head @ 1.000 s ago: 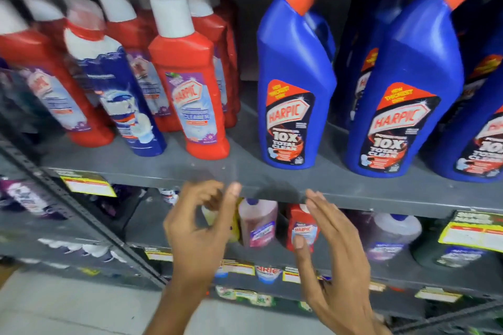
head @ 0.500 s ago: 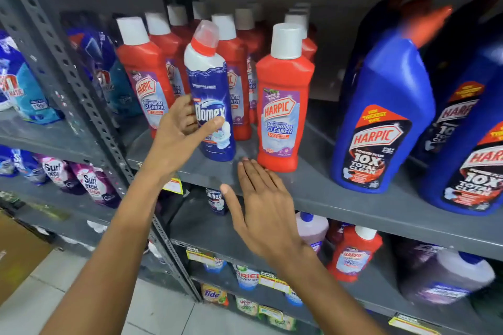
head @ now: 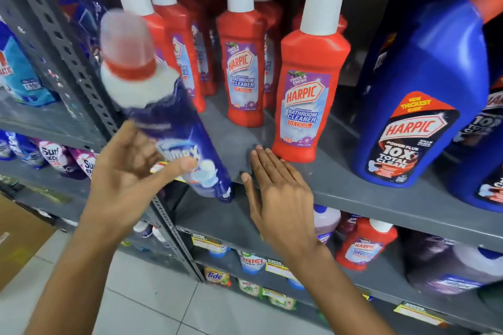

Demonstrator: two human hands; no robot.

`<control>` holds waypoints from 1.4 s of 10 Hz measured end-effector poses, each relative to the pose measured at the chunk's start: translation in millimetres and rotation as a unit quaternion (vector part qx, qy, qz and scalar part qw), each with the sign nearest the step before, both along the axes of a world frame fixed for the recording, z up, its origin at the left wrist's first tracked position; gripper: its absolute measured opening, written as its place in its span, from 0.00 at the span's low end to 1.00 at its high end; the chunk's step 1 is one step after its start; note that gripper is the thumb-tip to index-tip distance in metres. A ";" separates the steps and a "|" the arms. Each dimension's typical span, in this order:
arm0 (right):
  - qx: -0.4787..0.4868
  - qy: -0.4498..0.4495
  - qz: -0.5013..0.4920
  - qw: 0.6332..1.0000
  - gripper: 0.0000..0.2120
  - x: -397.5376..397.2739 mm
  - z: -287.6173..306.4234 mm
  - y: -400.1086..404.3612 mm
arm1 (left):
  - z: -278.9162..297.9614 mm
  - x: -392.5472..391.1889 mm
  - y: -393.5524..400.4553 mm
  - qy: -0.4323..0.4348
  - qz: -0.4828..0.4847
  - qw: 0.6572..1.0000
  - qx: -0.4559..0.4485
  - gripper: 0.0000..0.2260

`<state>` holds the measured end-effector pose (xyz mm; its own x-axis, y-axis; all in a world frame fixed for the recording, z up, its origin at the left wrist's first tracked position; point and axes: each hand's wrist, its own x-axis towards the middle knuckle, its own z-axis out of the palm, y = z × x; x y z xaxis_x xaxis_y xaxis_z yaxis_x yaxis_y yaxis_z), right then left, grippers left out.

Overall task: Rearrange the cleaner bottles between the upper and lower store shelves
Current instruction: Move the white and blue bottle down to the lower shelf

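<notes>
My left hand (head: 128, 168) grips a dark blue Domex bottle (head: 174, 122) with a white shoulder and red cap, tilted toward me off the front edge of the upper shelf (head: 353, 193). My right hand (head: 275, 187) lies flat and open on that shelf's front edge, just left of a red Harpic bathroom cleaner bottle (head: 307, 90). More red Harpic bottles (head: 242, 62) stand in rows behind. Large blue Harpic bottles (head: 419, 95) stand at the right. On the lower shelf (head: 239, 228) sits another small red Harpic bottle (head: 364, 245).
A perforated grey upright (head: 81, 71) divides this bay from the left one, which holds blue and purple detergent pouches (head: 51, 155). Purple-liquid bottles (head: 446, 266) stand on the lower shelf at right. Small sachets (head: 217, 276) hang below. Pale floor tiles and a cardboard box (head: 19, 239) lie at lower left.
My left hand closed around the Domex bottle and pulled it forward off the shelf, tilting it. My right hand moved up onto the shelf edge. The camera moved closer.
</notes>
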<state>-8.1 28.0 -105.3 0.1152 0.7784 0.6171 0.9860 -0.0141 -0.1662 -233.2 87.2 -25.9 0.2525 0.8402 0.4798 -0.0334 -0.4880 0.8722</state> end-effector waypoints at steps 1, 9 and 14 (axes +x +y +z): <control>0.022 -0.009 -0.005 1.000 0.21 -0.7 -3.7 2.8 | -39.3 -36.5 -22.6 0.001 0.047 0.998 -0.032 0.22; 0.044 -0.022 -0.032 0.998 0.20 -5.6 -3.6 2.0 | -239.1 -14.7 96.1 0.250 -0.005 0.933 -0.258 0.34; 0.043 -0.018 -0.030 0.998 0.21 -5.8 -4.4 2.5 | -245.5 -7.5 107.5 0.263 -0.019 0.912 -0.313 0.32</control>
<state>-13.8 30.5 -109.7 0.1367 0.7149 0.6857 0.9891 -0.0604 -0.1342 -240.7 194.7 -271.4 0.3440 0.8939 -0.2873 0.4631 0.1046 0.8801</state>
